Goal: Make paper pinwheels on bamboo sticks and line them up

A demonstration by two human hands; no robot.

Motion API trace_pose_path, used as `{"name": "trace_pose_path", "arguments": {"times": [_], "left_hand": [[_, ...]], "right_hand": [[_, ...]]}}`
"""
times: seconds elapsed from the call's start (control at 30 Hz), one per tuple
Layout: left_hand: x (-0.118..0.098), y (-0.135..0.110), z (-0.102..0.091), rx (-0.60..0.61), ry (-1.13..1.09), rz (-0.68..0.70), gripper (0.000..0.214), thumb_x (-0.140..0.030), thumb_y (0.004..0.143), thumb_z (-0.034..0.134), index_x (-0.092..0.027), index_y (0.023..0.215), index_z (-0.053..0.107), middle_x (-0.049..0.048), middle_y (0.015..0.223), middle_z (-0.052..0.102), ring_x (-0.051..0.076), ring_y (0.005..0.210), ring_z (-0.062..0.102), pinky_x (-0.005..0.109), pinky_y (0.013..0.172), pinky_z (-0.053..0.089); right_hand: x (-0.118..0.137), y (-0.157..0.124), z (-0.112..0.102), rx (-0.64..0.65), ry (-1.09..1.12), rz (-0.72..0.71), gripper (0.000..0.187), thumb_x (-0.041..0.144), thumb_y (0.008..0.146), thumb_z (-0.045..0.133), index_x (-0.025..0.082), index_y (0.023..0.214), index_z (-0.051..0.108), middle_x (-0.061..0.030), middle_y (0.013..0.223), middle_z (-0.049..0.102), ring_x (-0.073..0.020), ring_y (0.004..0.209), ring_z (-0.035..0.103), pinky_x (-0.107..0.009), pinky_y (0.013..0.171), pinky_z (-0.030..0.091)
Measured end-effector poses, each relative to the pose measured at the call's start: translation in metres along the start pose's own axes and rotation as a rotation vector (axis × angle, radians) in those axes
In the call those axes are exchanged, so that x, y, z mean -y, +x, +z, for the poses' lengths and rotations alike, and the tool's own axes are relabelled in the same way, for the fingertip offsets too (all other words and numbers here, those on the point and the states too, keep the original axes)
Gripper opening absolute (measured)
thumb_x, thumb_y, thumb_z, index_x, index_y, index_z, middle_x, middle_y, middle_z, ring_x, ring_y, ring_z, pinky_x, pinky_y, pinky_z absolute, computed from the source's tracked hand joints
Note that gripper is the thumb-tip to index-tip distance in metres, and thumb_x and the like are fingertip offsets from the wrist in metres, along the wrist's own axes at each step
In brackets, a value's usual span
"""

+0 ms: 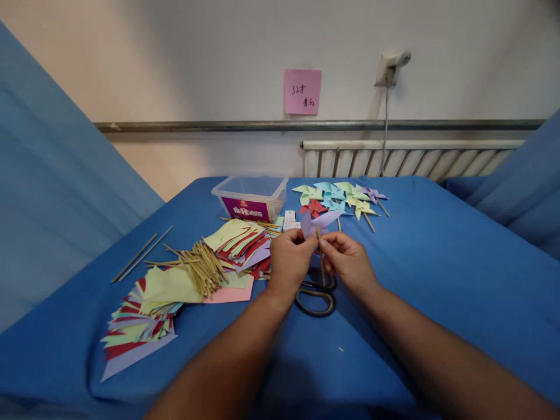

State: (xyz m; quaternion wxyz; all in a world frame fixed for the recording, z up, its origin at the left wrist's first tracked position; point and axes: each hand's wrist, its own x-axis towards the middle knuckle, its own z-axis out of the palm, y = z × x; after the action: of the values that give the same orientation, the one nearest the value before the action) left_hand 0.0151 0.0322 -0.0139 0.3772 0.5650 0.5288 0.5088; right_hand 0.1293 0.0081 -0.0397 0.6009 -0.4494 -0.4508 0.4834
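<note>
A purple paper pinwheel (pixel 326 220) is pinched in my left hand (pixel 291 259), its blades standing up above the fingers. My right hand (pixel 347 259) grips a thin wooden stick (pixel 322 265) between thumb and fingertips, upright against the pinwheel. The two hands almost touch, and the spot where stick and paper meet is partly hidden by the fingers. Just below them lies a pair of black-handled scissors (pixel 315 303) on the blue cloth, their blades covered by my left hand. Small white boxes (pixel 291 219) stand right behind that hand.
Finished pinwheels (pixel 350 195) in several colours lie at the back right. To the left are a bundle of sticks (pixel 203 268), cut paper stacks (pixel 236 239), fanned paper sheets (pixel 140 321) and two loose sticks (pixel 140 256). A clear plastic tub (pixel 251 198) stands behind, near the wall.
</note>
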Motion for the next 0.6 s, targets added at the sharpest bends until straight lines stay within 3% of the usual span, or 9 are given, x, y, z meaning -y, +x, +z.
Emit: {"name": "trace_pose_path", "arguments": {"times": [0.6], "left_hand": [[0.0007,0.0004,-0.0001,0.005,0.040,0.006,0.030,-0.037,0.069,0.067,-0.017,0.050,0.056,-0.0049,0.049,0.042,0.010,0.052,0.036,0.024,0.050,0.026]], "right_hand": [[0.0022,0.0018,-0.0017,0.015,-0.007,0.029,0.040,0.057,0.067,0.074,0.019,0.071,0.058,0.0076,0.041,0.049,-0.0077,0.035,0.041,-0.019,0.035,0.030]]}}
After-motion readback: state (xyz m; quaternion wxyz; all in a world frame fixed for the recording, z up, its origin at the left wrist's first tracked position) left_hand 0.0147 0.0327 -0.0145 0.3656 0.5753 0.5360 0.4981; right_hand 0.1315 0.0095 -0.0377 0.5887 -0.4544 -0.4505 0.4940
